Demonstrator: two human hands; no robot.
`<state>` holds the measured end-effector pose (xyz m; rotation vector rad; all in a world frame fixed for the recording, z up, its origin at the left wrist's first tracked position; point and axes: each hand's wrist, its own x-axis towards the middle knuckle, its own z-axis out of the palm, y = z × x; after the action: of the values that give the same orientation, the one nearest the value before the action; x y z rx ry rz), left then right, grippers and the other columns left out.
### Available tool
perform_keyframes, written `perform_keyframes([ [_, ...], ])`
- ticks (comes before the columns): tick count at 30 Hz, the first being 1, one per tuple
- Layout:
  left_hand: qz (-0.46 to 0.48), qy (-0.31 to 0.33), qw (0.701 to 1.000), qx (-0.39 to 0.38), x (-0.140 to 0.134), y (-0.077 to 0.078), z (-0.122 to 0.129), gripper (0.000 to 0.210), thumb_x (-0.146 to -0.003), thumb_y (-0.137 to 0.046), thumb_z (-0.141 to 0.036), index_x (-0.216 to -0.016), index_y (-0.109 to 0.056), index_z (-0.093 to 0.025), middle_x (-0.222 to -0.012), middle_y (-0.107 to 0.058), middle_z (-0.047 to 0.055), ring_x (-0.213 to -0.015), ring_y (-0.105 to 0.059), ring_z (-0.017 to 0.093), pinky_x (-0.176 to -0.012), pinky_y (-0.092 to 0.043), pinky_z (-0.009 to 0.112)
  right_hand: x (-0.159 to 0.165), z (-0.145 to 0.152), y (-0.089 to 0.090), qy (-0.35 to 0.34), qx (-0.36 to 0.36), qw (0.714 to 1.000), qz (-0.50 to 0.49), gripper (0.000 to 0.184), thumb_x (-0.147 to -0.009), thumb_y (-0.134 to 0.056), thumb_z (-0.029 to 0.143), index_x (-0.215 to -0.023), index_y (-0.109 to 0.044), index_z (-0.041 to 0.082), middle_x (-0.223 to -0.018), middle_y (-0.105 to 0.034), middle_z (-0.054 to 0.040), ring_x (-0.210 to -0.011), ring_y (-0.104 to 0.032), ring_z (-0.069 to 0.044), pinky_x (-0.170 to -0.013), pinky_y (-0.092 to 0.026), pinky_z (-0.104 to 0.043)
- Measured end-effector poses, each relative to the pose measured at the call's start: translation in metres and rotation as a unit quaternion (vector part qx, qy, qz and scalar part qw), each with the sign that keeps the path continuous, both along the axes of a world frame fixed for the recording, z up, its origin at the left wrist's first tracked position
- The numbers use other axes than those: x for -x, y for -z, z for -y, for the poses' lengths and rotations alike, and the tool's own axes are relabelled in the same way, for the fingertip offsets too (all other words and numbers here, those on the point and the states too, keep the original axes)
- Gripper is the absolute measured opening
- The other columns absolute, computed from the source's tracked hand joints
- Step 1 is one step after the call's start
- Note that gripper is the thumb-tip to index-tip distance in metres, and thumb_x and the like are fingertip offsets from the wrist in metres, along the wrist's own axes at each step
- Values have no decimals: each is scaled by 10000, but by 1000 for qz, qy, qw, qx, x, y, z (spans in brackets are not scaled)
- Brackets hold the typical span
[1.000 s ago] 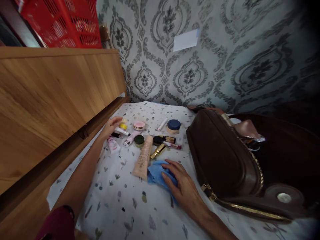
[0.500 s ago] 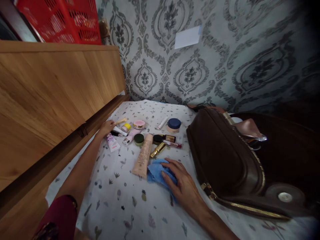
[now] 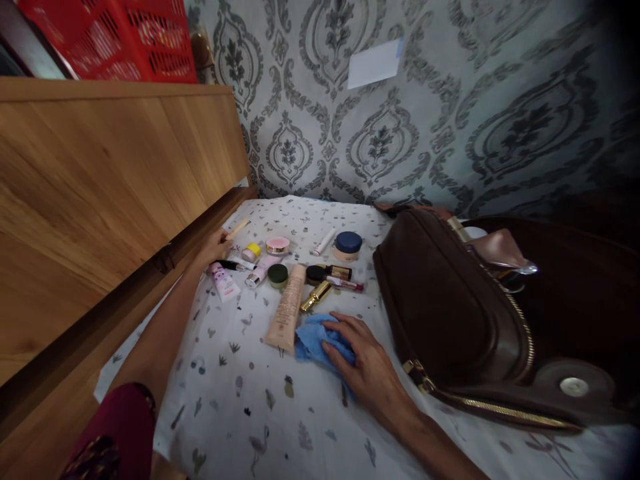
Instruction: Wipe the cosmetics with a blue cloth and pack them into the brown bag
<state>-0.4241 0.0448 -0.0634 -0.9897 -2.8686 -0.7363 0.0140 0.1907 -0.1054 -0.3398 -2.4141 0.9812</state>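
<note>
Stretching from near the wall (image 3: pixel 290 150) at 12 o'clock down to 6, the white surface (image 3: pixel 270 407) is printed with flamingos, pineapples and leaves. Grey damask patterns fill the wall, where a white card (image 3: pixel 375 63) shows at 1 o'clock. A wooden cabinet (image 3: pixel 115 167) runs along the 8-to-10 o'clock side, carrying a red basket (image 3: pixel 107 40) at 10. A dark brown bag (image 3: pixel 445 307) with a gold zip lies at 4 o'clock. Cosmetics gather round the centre, among them a blue-lidded jar (image 3: pixel 349 243) at 3 and a beige tube (image 3: pixel 287 313) at 7. At 9 o'clock the left hand (image 3: pixel 214 247) pinches one end of a slim tan stick (image 3: pixel 239 229). At 5 o'clock the right hand (image 3: pixel 367 360) lies over a bunched blue cloth (image 3: pixel 315 337), itself just beside the beige tube; whether it grips, I cannot tell.
</note>
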Motion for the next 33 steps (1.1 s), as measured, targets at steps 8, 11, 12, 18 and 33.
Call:
perform_keyframes([
  [8,25,-30,998,-41,-8,-26,40,243,-899,-673,-357,-811,-626,-136,-768,-589,-18,-682,-551,125,-620,-465,258,0,0,-2,-5,-4,1000,-7,318,-947,-534,393,-1134,-711,206,-1278,-649,-140,-1200,-606,-288,-1035,-521,-494],
  [11,63,-38,995,-71,-18,-26,51,256,-897,-657,-366,-781,-604,-144,-690,-541,-38,-606,-502,106,-542,-405,226,0,1,-4,-4,-10,1000,-7,316,-944,-537,395,-1121,-717,206,-1272,-657,-136,-1194,-611,-288,-1021,-533,-476],
  [12,80,-40,992,-83,-20,-25,53,252,-907,-639,-376,-808,-605,-147,-678,-538,-41,-586,-503,104,-521,-401,222,1,1,-4,-5,-12,1000,-6,318,-945,-534,397,-1120,-718,205,-1272,-658,-136,-1192,-612,-288,-1020,-534,-474],
  [18,164,-48,976,-132,-28,-17,49,269,-982,-573,-405,-988,-615,-139,-766,-610,-17,-576,-561,92,-526,-482,227,2,0,-3,-4,-27,1000,-7,344,-947,-522,408,-1109,-727,184,-1256,-671,-147,-1179,-623,-298,-1009,-540,-491],
  [33,69,7,997,33,-11,-12,44,288,-867,-678,-431,-948,-691,-154,-884,-698,29,-824,-643,191,-758,-493,330,1,0,-2,0,-39,999,-24,331,-949,-530,405,-1104,-729,192,-1235,-680,-145,-1154,-639,-291,-980,-559,-476],
])
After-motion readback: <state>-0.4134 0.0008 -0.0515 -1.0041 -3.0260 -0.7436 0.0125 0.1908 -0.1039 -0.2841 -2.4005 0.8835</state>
